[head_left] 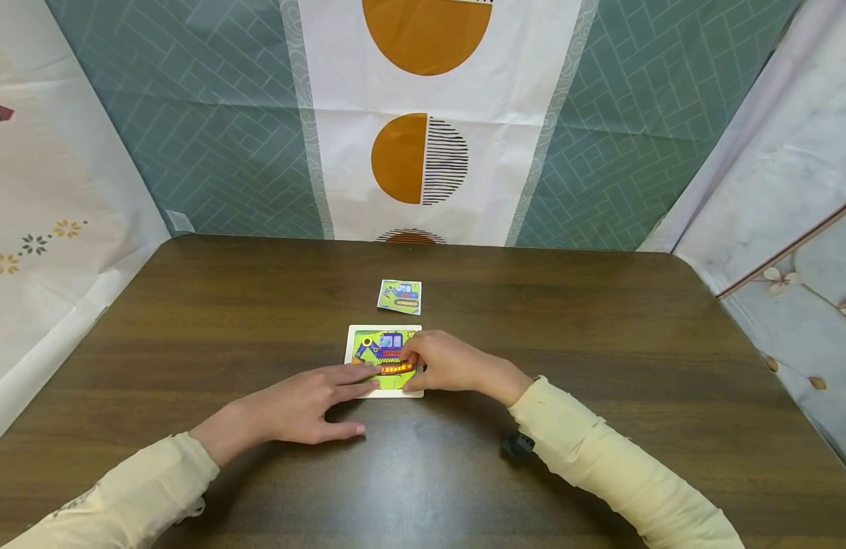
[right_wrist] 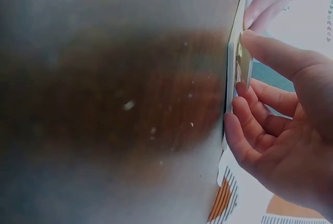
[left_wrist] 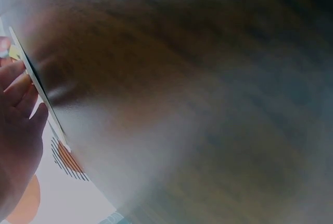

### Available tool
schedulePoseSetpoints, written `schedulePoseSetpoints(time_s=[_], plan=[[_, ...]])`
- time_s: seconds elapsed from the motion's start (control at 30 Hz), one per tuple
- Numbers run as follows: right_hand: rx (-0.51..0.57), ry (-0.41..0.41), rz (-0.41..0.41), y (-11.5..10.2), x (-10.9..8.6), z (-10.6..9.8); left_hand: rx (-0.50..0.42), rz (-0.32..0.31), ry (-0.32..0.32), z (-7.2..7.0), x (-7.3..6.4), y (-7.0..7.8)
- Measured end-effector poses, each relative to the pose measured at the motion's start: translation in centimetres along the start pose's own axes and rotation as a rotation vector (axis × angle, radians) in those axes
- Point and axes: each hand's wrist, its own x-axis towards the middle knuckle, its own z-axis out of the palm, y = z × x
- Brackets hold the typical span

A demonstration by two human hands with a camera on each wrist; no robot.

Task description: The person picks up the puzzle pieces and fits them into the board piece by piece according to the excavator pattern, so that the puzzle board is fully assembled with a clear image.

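Observation:
A jigsaw puzzle [head_left: 368, 342] with a purple excavator on green lies in a white-rimmed tray [head_left: 349, 347] on the table. Straight fingers of my left hand [head_left: 306, 400] rest on the puzzle's lower left, the thumb spread out over the tabletop. At the puzzle's right side, my right hand [head_left: 453, 364] pinches a puzzle piece [right_wrist: 248, 70] between thumb and index finger. That piece is tilted up from the tray in the right wrist view, and its face is mostly hidden. The other right fingers are curled by the tray's edge.
A small picture card [head_left: 400, 296] with the same excavator lies behind the tray, one corner slightly raised. The dark wooden table [head_left: 567, 320] ends at a patterned cloth backdrop [head_left: 237, 122]. A small black object [head_left: 517, 447] sits at the right sleeve.

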Motion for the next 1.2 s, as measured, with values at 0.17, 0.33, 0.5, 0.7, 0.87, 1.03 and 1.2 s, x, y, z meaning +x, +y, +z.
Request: schedulePoseSetpoints(time_s=[0.17,0.33,0.5,0.7,0.87,1.03,1.2], plan=[[-0.034,0.003,-0.014,0.0,0.1,0.0,0.024,0.025,0.011,-0.1,0.1,-0.1],[-0.054,0.005,-0.031,-0.1,0.1,0.0,0.065,0.066,0.027,-0.2,0.3,-0.2],[-0.055,0.009,-0.033,0.1,0.1,0.0,0.09,0.08,0.023,-0.6,1.4,0.1],[-0.047,0.011,-0.045,0.3,0.1,0.3,0.124,0.093,-0.012,-0.5,2.6,0.7],[-0.039,0.005,-0.046,0.5,0.1,0.4,0.145,0.11,-0.027,0.1,2.6,1.0],[-0.036,-0.001,-0.042,0.7,0.1,0.4,0.129,0.117,-0.019,0.1,2.4,1.0],[-0.022,-0.014,-0.058,0.9,0.1,0.2,0.109,0.135,-0.013,0.2,2.2,1.0]])
